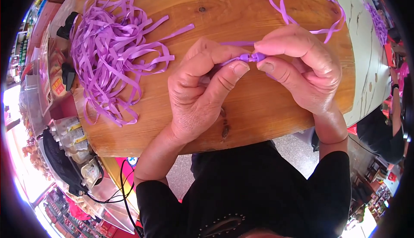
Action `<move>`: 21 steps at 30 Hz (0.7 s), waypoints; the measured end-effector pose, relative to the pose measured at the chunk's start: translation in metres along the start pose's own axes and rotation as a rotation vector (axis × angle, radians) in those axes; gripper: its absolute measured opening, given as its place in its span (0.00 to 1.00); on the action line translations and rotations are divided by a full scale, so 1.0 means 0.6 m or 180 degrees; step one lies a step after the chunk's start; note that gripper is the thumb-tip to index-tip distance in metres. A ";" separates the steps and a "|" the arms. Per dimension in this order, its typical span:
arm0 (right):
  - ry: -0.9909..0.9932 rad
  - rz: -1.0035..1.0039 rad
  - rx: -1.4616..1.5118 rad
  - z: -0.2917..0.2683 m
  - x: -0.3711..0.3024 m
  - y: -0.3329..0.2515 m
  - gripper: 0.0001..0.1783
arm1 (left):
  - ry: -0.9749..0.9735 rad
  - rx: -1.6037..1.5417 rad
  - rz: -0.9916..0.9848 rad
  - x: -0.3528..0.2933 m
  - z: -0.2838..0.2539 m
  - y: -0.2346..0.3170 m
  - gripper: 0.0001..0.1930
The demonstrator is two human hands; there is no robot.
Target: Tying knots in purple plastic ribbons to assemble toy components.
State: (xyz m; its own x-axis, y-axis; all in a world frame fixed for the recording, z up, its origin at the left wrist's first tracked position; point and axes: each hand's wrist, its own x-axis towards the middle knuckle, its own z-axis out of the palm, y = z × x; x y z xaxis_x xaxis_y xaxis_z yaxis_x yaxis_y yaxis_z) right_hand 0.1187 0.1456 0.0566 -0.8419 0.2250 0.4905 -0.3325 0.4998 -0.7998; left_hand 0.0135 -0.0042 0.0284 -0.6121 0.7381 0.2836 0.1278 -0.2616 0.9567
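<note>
Over the wooden table, my fingertips meet at a small purple plastic clasp (251,57) in two bead-like pieces, with a narrow gap between them. My left hand (194,89) is closed, pinching the left piece and its purple ribbon between thumb and forefinger. The other piece sits in the thumb-and-forefinger pinch of my right hand (310,67). Behind the clasp a strip of purple ribbon (237,43) runs between both hands. Beyond my right hand lies a loose ribbon loop (342,16); whether it joins the clasp is hidden. A tangled heap of purple ribbon lanyards (105,52) lies left.
The wooden tabletop (267,108) has a curved near edge. A white marble-patterned surface (366,74) adjoins it on the right, with another purple bundle (379,24) farther off. A black pouch (60,162) and cables stand at left. Another person (379,134) is at right.
</note>
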 end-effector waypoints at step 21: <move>-0.0156 -0.0742 -0.1042 -0.001 -0.006 0.001 0.16 | -0.0097 0.0269 0.0018 0.001 -0.005 0.004 0.09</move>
State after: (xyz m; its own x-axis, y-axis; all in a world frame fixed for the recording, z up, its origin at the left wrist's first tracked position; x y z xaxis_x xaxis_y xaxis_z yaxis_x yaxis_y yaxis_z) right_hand 0.1215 0.1457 0.0545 -0.7818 0.0381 0.6223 -0.3705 0.7744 -0.5128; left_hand 0.0109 -0.0062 0.0308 -0.5874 0.7557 0.2897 0.1973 -0.2135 0.9568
